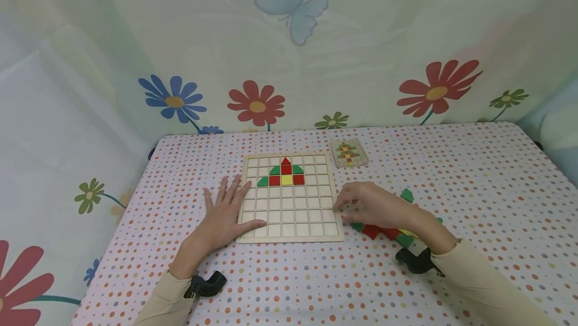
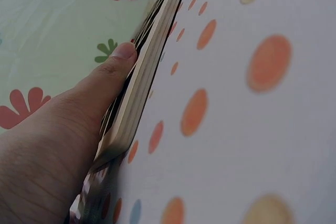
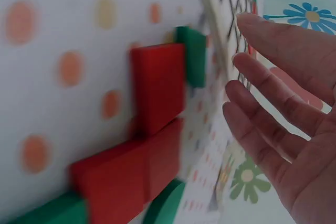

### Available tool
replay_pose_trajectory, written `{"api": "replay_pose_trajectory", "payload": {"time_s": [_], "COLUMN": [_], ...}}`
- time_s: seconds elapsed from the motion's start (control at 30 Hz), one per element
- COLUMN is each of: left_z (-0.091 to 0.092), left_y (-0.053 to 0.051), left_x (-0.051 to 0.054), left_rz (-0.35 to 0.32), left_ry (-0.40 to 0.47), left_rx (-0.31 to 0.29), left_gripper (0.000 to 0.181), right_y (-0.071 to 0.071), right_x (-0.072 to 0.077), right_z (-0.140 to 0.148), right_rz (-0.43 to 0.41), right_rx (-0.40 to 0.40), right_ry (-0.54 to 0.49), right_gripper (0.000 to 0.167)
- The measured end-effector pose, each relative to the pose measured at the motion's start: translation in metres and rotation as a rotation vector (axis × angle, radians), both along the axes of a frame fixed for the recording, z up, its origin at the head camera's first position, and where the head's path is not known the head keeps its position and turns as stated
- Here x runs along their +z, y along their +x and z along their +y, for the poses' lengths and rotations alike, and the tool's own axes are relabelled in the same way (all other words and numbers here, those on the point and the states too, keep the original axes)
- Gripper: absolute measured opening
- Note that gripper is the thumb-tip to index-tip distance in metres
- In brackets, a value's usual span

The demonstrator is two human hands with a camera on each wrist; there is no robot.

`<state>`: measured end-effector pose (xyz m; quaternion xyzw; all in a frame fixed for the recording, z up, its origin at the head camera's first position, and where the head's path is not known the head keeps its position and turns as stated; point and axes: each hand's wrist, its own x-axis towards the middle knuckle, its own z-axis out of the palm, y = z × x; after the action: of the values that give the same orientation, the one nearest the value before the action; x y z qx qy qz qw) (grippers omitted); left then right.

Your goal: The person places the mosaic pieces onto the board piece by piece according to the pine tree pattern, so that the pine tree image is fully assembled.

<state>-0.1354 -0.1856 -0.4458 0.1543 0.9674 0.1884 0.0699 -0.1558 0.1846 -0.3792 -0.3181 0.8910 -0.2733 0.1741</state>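
Observation:
A wooden grid board point(image 1: 289, 215) lies on the dotted table, with red, green and yellow pieces set in its upper rows. The left hand point(image 1: 223, 219) rests spread on the board's left side, its thumb over the lower left squares; in the left wrist view the thumb of that hand point(image 2: 63, 129) lies along the board edge point(image 2: 137, 90). At the board's right edge hovers the right hand point(image 1: 377, 208), fingers slightly bent and holding nothing visible. The right wrist view shows this hand point(image 3: 289, 103) beside the board, near loose red blocks point(image 3: 159, 85) and a green block point(image 3: 195, 56).
A small pattern card point(image 1: 349, 153) showing a tree-like figure lies behind the board on the right. Loose pieces, among them a green one point(image 1: 407, 195), lie under and around the right forearm. A flowered curtain hangs behind the table.

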Motion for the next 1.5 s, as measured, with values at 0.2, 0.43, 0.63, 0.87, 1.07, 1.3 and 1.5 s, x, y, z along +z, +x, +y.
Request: {"api": "replay_pose_trajectory", "payload": {"time_s": [0.2,0.43,0.63,0.87,1.07,1.3,1.5], "left_z": [-0.001,-0.001,-0.002,-0.004,-0.004,-0.003,-0.001], "left_y": [0.001,0.001,0.001,0.001,0.001,0.001,0.0], "left_x": [-0.001,-0.003,-0.002,-0.001,-0.001,-0.002,-0.001], "left_rz": [-0.005,-0.002,0.001,-0.003,-0.004,0.006,-0.002], "left_ry": [0.004,0.001,0.008,0.015,0.023,0.015,0.014], "left_rx": [0.001,-0.002,-0.002,0.001,-0.001,-0.011,-0.009], "left_gripper": [0.107,0.109,0.109,0.108,0.107,0.108,0.107], "right_y": [0.01,0.014,0.014,0.007,0.005,0.001,-0.004], "right_x": [-0.009,-0.011,-0.011,-0.01,-0.008,-0.006,-0.011], "right_z": [0.017,0.02,0.015,0.01,0.008,0.009,0.02], "right_rz": [0.009,-0.047,-0.049,-0.086,-0.112,-0.131,-0.2], "right_rx": [0.007,-0.031,-0.055,-0.059,-0.046,-0.009,0.047], "right_ry": [-0.002,-0.048,-0.044,-0.057,-0.066,-0.05,-0.152], "right_gripper": [0.03,0.027,0.025,0.027,0.026,0.026,0.022]}}
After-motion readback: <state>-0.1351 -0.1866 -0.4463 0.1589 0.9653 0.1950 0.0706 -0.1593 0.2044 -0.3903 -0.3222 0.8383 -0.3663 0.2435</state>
